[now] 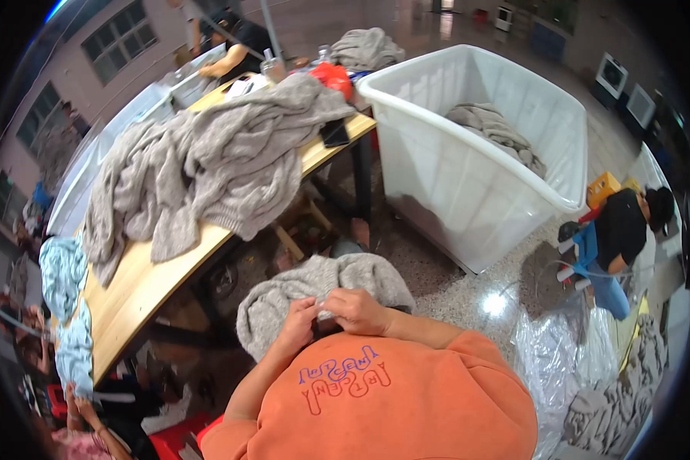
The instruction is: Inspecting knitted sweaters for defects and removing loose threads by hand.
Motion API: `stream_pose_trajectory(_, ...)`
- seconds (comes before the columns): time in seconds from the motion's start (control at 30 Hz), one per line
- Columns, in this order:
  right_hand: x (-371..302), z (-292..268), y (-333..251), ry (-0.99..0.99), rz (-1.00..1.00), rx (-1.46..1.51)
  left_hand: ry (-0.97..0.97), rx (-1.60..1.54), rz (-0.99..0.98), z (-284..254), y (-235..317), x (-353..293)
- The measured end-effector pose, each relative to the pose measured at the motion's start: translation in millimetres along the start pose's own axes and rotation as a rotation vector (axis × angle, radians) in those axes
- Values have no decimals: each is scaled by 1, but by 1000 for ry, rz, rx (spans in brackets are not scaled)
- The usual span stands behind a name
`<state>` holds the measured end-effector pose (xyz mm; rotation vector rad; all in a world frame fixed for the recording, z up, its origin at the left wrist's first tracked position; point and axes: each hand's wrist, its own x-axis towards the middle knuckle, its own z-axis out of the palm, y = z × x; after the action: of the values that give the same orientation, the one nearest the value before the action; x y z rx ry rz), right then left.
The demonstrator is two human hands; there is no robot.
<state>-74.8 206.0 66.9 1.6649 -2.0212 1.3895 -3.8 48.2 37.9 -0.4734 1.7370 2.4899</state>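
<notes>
A grey knitted garment [337, 276] lies bunched over my lap, below the table's near edge. My left hand [299, 322] is closed, its fingertips pinching the edge of the knit. Right beside it, my right hand [354, 309] is closed too, with thumb and fingers pressed together on the same edge. The two hands almost touch in front of my orange top. Whether something small sits between the fingertips cannot be made out. More grey knitwear [215, 161] is heaped across the wooden table [134, 310] ahead to the left.
A large white plastic bin [452, 184] with grey knitwear [498, 134] inside stands ahead right. A dark phone [335, 133] and a red bag [332, 79] lie on the table. Light blue fabric [73, 337] hangs at its left end. Clear plastic sheeting [552, 360] covers the floor at right, near a co-worker [621, 230].
</notes>
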Motion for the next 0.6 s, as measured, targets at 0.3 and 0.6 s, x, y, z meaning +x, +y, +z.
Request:
stream_pose_trajectory(0.3,-2,0,1,14,32,39,-38,-52,-34,0,0,5)
stream_pose_trajectory(0.6,-1,-1,0,-47,34,59,-98,-180,-64,12,17,-9)
